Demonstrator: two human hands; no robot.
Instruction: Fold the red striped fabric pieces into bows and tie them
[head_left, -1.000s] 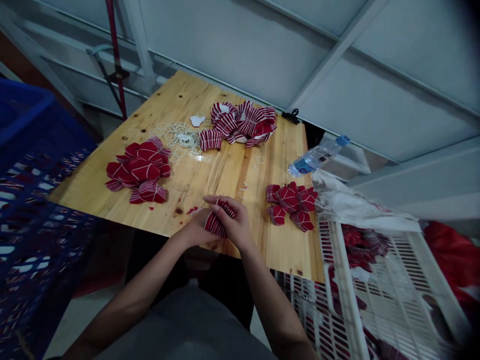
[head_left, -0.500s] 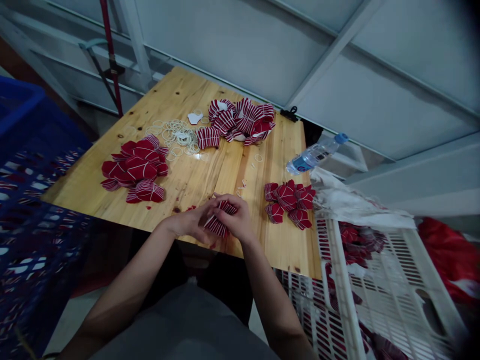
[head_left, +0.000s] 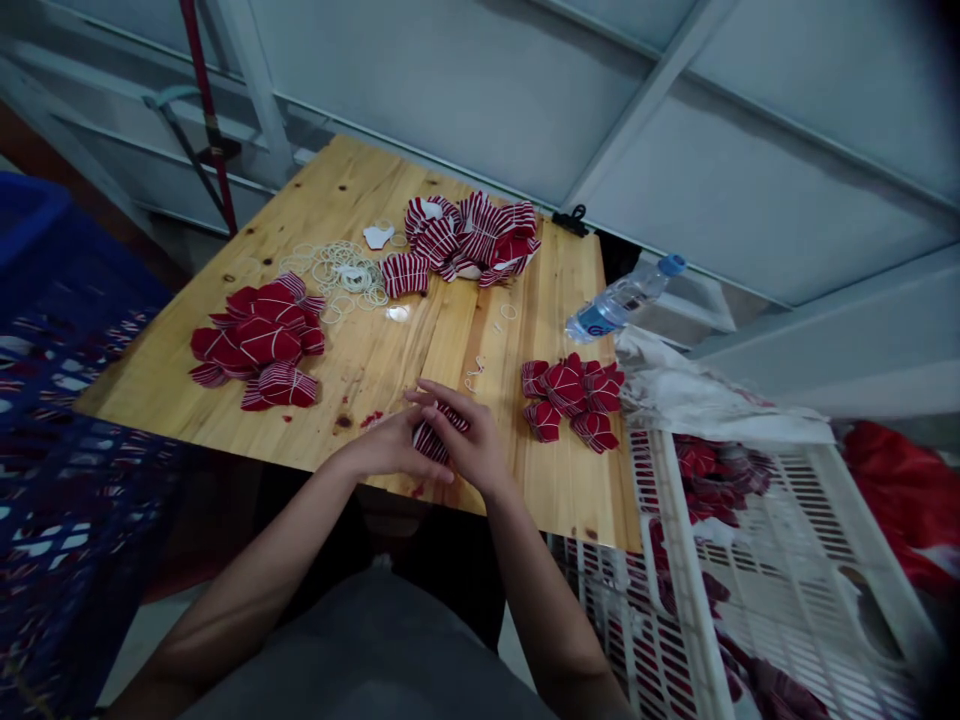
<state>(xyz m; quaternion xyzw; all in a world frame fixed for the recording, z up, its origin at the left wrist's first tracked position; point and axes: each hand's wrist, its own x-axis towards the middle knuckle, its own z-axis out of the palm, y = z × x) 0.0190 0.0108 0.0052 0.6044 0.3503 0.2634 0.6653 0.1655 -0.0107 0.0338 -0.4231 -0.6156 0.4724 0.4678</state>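
Right hand (head_left: 476, 445) has its grip wrapped on a striped bundle (head_left: 430, 442), over the near edge of the tabletop (head_left: 442, 345); left hand (head_left: 386, 445) cups against it, can't tell if that grip bears any load. Main risk: if the right fingers ease off while the left pushes, layers could skew or fan out. A slip there could also drop the piece off the tabletop's near edge. Second risk: a wide right-forearm swing could catch the small red group (head_left: 566, 385) near the tabletop's right edge, or the bottle (head_left: 611, 308) behind it. Can't make out: whether a band circles the held bundle, its layer count, its underside; fingers cover most of it. Can't tell if the bottle is upright or leaning; the lens skews it. White crate (head_left: 679, 570), right of the tabletop, is partly covered by cloth (head_left: 705, 385) and cut off at the bottom; blue crate (head_left: 45, 450), left, is also cropped, contents only glimpsed through the mesh.
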